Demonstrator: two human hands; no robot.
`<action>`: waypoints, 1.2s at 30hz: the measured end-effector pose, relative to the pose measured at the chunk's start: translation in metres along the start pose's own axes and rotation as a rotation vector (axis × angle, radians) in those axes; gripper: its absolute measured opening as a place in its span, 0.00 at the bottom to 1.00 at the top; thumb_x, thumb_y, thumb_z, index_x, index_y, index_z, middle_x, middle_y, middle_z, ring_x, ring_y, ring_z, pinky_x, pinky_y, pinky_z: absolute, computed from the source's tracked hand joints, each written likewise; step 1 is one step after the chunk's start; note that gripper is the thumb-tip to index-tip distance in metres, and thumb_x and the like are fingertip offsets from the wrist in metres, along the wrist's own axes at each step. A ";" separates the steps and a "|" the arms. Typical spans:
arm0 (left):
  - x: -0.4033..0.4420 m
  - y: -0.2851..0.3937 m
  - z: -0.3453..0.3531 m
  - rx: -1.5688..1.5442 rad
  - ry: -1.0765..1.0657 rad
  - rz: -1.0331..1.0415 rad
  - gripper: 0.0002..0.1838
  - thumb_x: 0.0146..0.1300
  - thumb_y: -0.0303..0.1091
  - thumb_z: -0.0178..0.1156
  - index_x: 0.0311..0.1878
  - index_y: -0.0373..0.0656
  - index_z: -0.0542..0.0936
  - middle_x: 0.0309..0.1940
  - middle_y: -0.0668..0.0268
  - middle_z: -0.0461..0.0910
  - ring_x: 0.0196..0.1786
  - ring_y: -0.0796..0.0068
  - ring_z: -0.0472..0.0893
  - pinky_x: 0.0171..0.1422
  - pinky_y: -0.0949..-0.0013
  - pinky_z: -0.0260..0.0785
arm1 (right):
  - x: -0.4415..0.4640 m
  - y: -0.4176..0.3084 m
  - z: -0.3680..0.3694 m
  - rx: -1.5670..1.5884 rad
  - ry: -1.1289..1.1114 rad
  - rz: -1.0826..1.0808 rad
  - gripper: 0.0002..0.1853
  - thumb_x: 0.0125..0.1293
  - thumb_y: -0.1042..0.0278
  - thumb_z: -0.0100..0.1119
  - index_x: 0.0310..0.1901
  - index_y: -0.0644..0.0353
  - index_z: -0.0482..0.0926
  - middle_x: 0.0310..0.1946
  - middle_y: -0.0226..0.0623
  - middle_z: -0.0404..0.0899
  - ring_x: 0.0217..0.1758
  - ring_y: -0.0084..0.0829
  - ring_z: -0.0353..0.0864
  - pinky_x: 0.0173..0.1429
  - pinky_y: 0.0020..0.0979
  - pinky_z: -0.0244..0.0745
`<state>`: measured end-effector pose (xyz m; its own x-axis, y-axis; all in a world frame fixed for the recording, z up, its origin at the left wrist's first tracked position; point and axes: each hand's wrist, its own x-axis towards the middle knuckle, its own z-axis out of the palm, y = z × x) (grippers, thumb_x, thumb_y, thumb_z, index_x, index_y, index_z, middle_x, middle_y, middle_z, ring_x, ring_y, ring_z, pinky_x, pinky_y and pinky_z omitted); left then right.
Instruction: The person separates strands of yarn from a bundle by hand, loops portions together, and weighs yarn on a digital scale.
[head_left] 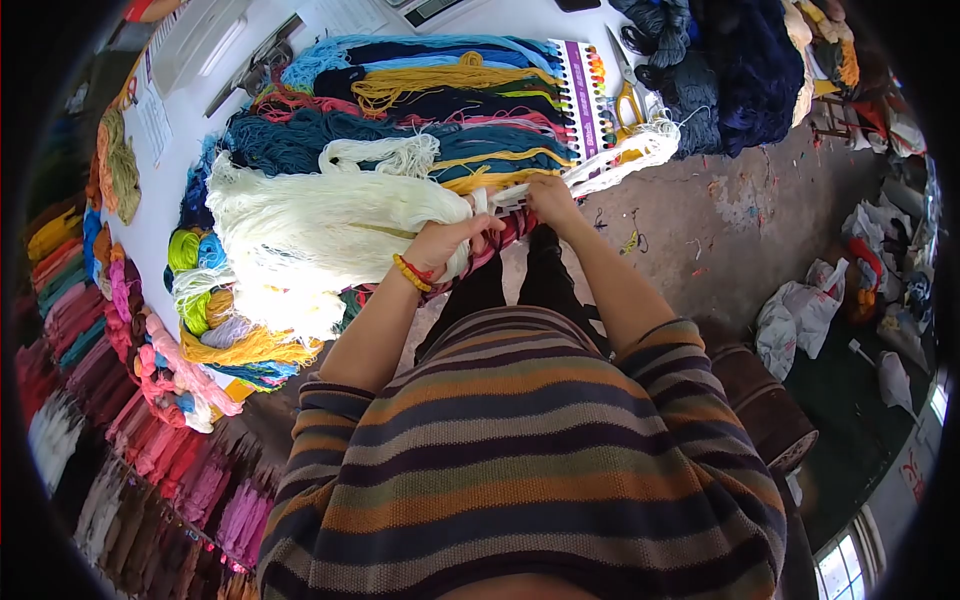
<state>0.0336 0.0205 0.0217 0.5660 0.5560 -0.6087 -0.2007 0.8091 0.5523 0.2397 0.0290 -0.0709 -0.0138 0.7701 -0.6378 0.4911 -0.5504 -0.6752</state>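
Observation:
A thick hank of white yarn [310, 215] lies across the near side of the table, over rows of coloured yarn. My left hand [445, 248] is closed around the hank's gathered right end. Just to the right, my right hand [550, 200] is closed on white strands that run on to a loose white tail [640, 150] at the table's edge. Beyond my hands, blue, yellow and red yarns [450, 90] lie in rows up to a white and purple holed card [580, 100]. Scissors [627, 100] with orange handles rest beside the card. My fingertips are partly hidden.
Dark blue yarn hanks [735, 80] hang over the table's right edge. Bright coloured skeins [200, 290] sit at the left corner. Many hanks hang on racks [170, 450] at lower left. White plastic bags [800, 315] lie on the floor at right, near a brown stool [760, 400].

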 end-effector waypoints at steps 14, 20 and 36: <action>0.011 0.000 -0.009 0.210 0.186 -0.150 0.27 0.54 0.32 0.59 0.59 0.42 0.67 0.25 0.73 0.74 0.22 0.86 0.67 0.24 0.82 0.55 | -0.084 -0.077 -0.016 -0.408 -0.079 -0.517 0.13 0.56 0.59 0.54 0.41 0.54 0.74 0.35 0.37 0.76 0.34 0.39 0.78 0.38 0.36 0.73; 0.011 0.005 -0.003 0.095 0.092 -0.035 0.26 0.54 0.28 0.58 0.58 0.41 0.66 0.26 0.72 0.74 0.20 0.86 0.65 0.22 0.82 0.54 | -0.043 -0.063 -0.003 -0.336 -0.051 -0.594 0.10 0.52 0.65 0.55 0.37 0.53 0.77 0.34 0.40 0.76 0.39 0.37 0.77 0.40 0.33 0.72; -0.040 -0.008 0.003 0.663 0.295 0.437 0.11 0.58 0.30 0.57 0.45 0.42 0.79 0.28 0.76 0.74 0.28 0.87 0.69 0.32 0.80 0.61 | -0.031 -0.065 0.006 -0.538 -0.026 -0.433 0.10 0.53 0.68 0.51 0.38 0.56 0.75 0.38 0.37 0.77 0.40 0.41 0.77 0.41 0.38 0.73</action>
<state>0.0148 -0.0088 0.0435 0.2964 0.8942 -0.3354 0.2094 0.2818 0.9364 0.2032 0.0390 -0.0096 -0.3237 0.8729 -0.3650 0.8002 0.0467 -0.5979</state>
